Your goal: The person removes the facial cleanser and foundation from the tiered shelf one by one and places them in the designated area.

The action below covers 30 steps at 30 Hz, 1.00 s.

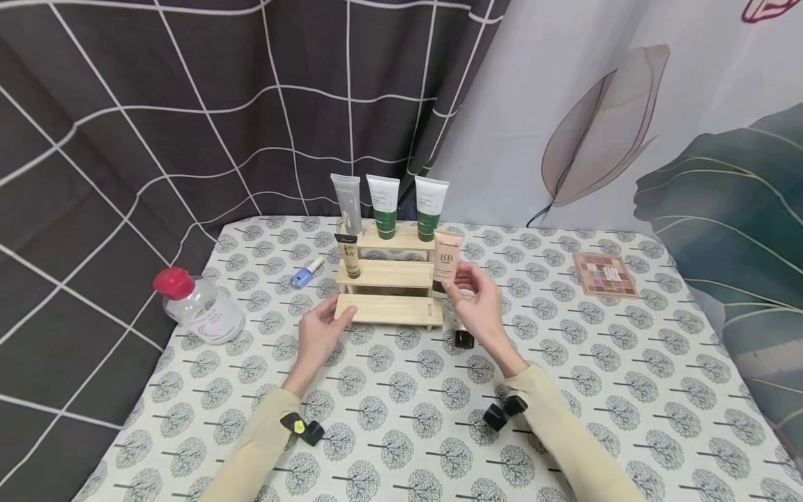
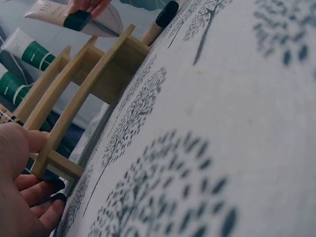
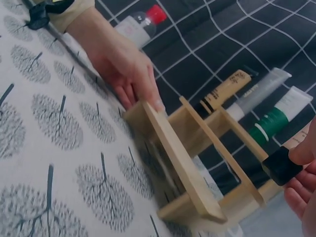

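A three-step wooden display rack [image 1: 390,310] stands on the cloth. My left hand [image 1: 318,335] grips the left end of its lowest step, thumb on top and fingers curled below, as the left wrist view shows. My right hand [image 1: 479,305] pinches a pink BB cream tube [image 1: 447,255] by its black cap, upright at the right end of the middle step. A small gold tube with a black end [image 1: 348,255] stands at that step's left end. On the top step are a grey tube [image 1: 348,202] and two green-and-white tubes, one left [image 1: 385,206] and one right [image 1: 430,208].
A clear bottle with a red cap [image 1: 210,314] and a blue nail polish bottle [image 1: 306,273] are left of the rack. A black-capped small bottle [image 1: 463,339] lies below my right hand. An eyeshadow palette [image 1: 605,274] lies at the right. Curtains hang behind the table.
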{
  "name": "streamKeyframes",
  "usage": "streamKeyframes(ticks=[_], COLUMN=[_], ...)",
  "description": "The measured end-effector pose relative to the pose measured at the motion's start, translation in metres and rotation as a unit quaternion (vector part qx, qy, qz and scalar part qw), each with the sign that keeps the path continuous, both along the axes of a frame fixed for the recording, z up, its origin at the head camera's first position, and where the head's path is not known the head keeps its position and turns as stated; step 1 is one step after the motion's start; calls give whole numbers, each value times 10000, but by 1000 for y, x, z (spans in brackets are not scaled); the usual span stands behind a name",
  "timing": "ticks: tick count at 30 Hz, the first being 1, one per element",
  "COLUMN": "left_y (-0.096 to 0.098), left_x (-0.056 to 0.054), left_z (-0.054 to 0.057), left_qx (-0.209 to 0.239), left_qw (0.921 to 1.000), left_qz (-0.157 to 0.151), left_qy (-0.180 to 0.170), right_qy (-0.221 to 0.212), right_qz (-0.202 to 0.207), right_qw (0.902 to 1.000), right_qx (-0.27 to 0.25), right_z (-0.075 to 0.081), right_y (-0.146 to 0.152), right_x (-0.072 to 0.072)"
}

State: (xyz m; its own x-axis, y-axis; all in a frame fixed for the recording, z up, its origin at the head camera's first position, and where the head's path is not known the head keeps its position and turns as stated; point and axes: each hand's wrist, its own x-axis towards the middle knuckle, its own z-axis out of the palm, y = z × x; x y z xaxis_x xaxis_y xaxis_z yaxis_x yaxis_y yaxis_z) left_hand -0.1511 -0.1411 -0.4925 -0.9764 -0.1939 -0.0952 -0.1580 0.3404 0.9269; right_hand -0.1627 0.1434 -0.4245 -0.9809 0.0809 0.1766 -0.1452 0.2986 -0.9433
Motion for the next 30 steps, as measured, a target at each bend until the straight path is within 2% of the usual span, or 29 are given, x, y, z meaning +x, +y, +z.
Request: streamKeyframes(ticks=[13,21,30], left_y=[0,0,1], left_x=[0,1,0], left_z=[2,2,0], left_qx=[-18,7,-43], left_qw=[10000,10000,10000], left_qz=[-20,-7,43], left_qy=[-16,15,63], right_qy=[-206,-620,-1171], right_qz=[-347,-534,-825], right_qw=[9983,9942,9877], right_qx=[410,703,626], right_z=[-11,-20,-31], right_y=[34,51,68], right_x=[21,33,41])
